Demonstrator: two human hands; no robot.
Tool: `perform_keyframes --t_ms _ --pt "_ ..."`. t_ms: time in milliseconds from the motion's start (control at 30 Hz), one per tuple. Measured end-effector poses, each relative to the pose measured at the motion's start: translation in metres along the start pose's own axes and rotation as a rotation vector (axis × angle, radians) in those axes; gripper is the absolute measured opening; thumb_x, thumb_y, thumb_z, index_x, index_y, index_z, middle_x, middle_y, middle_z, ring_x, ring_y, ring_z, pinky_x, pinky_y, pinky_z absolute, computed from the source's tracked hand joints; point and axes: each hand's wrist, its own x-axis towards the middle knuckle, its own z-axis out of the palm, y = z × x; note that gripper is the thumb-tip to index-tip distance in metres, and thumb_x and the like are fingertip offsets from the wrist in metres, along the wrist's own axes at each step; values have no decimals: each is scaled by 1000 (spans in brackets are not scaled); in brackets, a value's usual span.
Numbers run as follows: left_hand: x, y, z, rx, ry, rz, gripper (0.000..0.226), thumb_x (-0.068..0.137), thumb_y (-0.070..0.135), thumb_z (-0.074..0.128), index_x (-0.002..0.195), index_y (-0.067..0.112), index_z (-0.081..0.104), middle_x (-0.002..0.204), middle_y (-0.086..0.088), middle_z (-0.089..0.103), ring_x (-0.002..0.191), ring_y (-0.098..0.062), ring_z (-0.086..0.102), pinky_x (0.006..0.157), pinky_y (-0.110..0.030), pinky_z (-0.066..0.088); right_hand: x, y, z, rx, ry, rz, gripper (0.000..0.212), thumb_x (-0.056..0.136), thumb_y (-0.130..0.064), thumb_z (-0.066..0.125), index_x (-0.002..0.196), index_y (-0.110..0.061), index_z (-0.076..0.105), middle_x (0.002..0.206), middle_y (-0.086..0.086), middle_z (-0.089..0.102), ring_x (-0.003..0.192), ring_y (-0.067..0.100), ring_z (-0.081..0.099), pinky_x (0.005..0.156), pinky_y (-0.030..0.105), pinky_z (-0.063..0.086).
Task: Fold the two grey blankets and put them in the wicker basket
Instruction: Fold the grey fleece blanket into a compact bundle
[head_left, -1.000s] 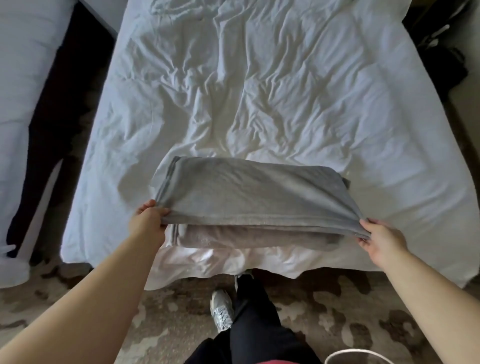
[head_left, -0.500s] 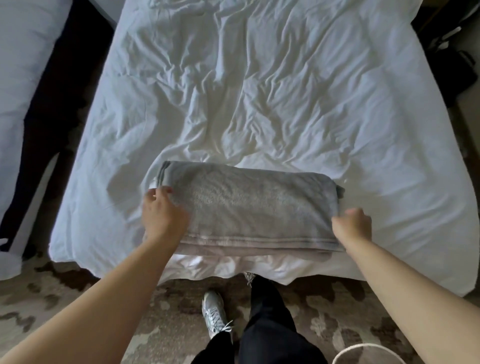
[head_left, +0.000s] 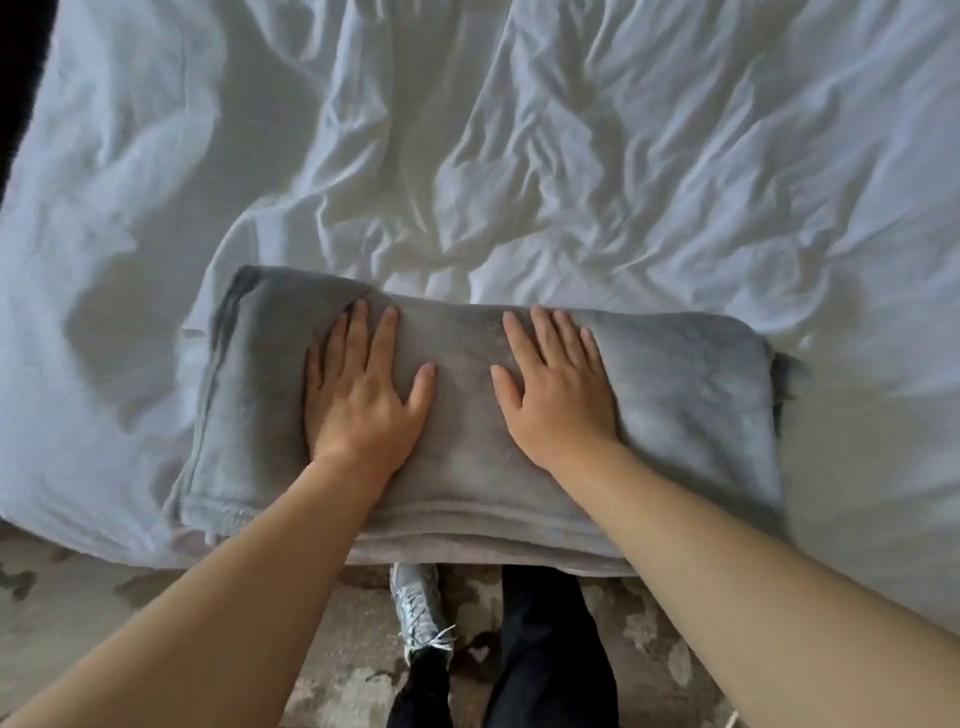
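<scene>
A folded grey blanket (head_left: 685, 395) lies in a thick rectangle at the near edge of the bed, its layered hems facing me. My left hand (head_left: 363, 395) lies flat on its left half, fingers straight and spread. My right hand (head_left: 558, 389) presses flat on the middle, fingers pointing away from me. Neither hand grips the cloth. I see only one grey stack and cannot tell whether a second blanket lies within it. The wicker basket does not appear in this view.
The wrinkled white bed sheet (head_left: 519, 156) fills the view beyond the blanket. Below the bed edge is patterned carpet (head_left: 78, 597), with my grey sneaker (head_left: 415, 608) and dark trouser leg (head_left: 545, 649) close to the mattress.
Both hands let go of the blanket's near corners, where they had laid the top fold down, and moved inward onto its top, now pressing flat. The camera has come closer to the bed.
</scene>
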Motion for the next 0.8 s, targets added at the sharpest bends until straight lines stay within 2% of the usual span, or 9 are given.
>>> perform_keyframes --t_ms 167,267,367,467,533,700,800 --pt "4 -1 20 -7 18 12 75 87 60 18 151 21 21 160 -6 17 146 -22 13 113 -27 -10 -12 25 11 -14 65 80 67 93 -53 16 152 -22 23 160 7 20 148 25 13 117 31 -4" --pt "5 1 25 -27 29 -5 75 87 60 19 151 21 20 160 -6 16 146 -22 11 113 -26 -10 -15 46 10 -38 63 102 63 97 -50 23 153 -22 19 161 7 16 149 24 7 118 30 -5" --pt "6 0 27 -27 33 -1 75 87 59 20 151 20 21 159 -7 17 146 -23 12 114 -27 -8 -24 71 7 -76 112 163 62 97 -48 25 152 -19 23 159 9 21 148 26 13 117 30 -3" --pt "5 2 28 -35 30 0 74 87 60 21 151 21 21 159 -7 17 146 -22 12 115 -28 -7 -36 91 4 -103 152 257 67 93 -50 20 151 -17 28 158 11 25 147 29 19 118 36 5" --pt "5 4 25 -53 21 1 74 88 59 22 151 21 21 159 -7 18 146 -23 12 117 -31 -5 -40 96 4 -131 129 321 67 93 -52 20 151 -19 26 159 10 20 147 28 16 118 39 7" --pt "6 9 -1 -132 -28 14 63 93 49 39 148 18 29 159 -9 17 146 -24 11 120 -40 2 -31 68 -9 -161 64 424 64 97 -46 30 154 -19 16 161 11 6 149 27 2 119 43 -2" --pt "9 10 -26 -155 108 84 54 90 33 52 140 16 42 156 -11 26 145 -28 17 118 -48 3 -22 34 -27 -123 104 352 68 94 -52 17 154 -20 11 161 13 2 148 29 -3 116 46 -11"
